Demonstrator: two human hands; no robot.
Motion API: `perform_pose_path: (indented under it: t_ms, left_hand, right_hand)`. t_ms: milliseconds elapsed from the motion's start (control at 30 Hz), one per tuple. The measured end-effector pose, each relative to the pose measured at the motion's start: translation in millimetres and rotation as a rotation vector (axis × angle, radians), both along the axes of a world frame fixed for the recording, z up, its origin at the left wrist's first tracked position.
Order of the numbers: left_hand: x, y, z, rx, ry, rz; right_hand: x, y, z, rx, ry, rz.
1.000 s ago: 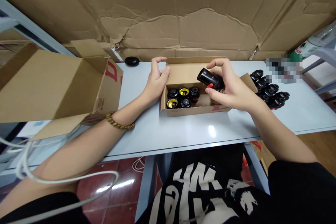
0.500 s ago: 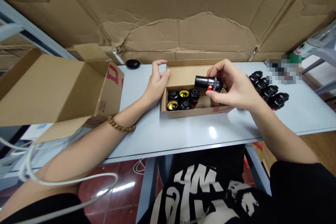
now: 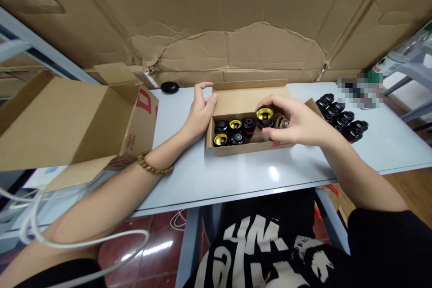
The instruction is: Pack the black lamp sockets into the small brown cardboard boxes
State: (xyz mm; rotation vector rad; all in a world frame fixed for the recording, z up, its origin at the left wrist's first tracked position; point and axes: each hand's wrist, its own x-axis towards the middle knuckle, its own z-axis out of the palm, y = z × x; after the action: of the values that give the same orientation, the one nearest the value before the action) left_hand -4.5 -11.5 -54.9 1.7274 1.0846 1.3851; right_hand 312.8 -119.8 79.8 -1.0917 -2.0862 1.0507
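Observation:
My right hand (image 3: 292,120) pinches a black cylindrical fitting (image 3: 265,119) between thumb and fingers. Its yellow-lined open end faces up and a bit of red shows near my thumb. It stands upright at the mouth of a small open cardboard box (image 3: 251,147); its lower end is hidden. Several like fittings (image 3: 249,127) stand in the left half of that box, some with yellow ends up, some with black. At the box's left end rests my left hand (image 3: 201,112), thumb and index finger apart beside the raised lid (image 3: 249,99), the other fingers mostly hidden.
Crumpled brown paper (image 3: 281,122) lies in the box's right part. More black fittings (image 3: 340,119) stand on the white table (image 3: 189,175) to the right. A larger open carton (image 3: 135,117) is at left, near a black oval object (image 3: 169,87). A white cable (image 3: 111,235) crosses my left arm.
My right hand has turned the fitting from lying sideways to upright, yellow end up, and lowered it toward the box. My left hand stays at the box's left end.

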Motion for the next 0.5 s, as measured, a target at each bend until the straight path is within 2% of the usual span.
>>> perform_pose_path:
  t_ms: [167,367,500]
  left_hand:
    - [0,-2,2.1,-0.008,0.016,0.007]
    - [-1,0,1.0,-0.006,0.004,-0.018]
    - [-1,0,0.5,-0.022,0.014,-0.016]
  right_hand:
    - [2,-1,1.2,-0.04,-0.116,0.039]
    - [-6,2,-7.8,0.099,-0.221,0.07]
    - [-9,5,-13.0,0.06,-0.24,0.114]
